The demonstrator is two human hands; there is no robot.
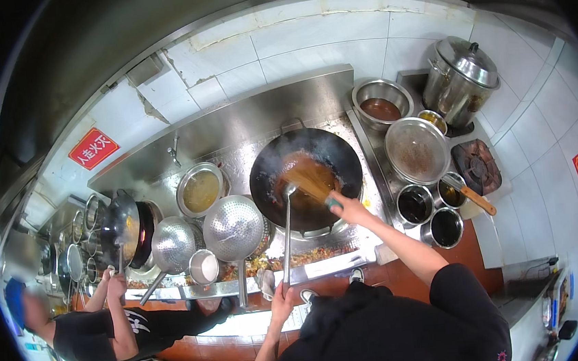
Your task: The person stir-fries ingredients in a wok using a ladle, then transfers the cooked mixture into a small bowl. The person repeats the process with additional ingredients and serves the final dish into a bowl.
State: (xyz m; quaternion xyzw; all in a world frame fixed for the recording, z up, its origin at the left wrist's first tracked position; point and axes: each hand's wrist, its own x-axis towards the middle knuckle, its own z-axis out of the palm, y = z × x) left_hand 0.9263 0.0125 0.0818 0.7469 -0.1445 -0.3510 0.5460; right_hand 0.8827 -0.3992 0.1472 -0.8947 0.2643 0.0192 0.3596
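Note:
A large black wok [261, 183] with brown liquid and steam sits on the range before me. My right hand [349, 210] grips the green-bound end of a bamboo wok brush [309, 181], whose bristles reach into the liquid. With my left hand [282, 302] I hold the handle of a long metal ladle [288, 232]; its bowl rests inside the wok, beside the bristles. Left of the wok lies a perforated strainer [233, 226] with its handle towards me, and a steel bowl of yellowish liquid [200, 191] stands behind it.
At left a co-worker [94, 337] in black holds a utensil in another wok [120, 226]. A second strainer [173, 244] and a small pot of white contents [204, 268] lie between us. Right of my wok are a sauce basin [382, 95], a fine sieve [417, 150], dark-filled pots [415, 204] and a lidded stockpot [453, 88].

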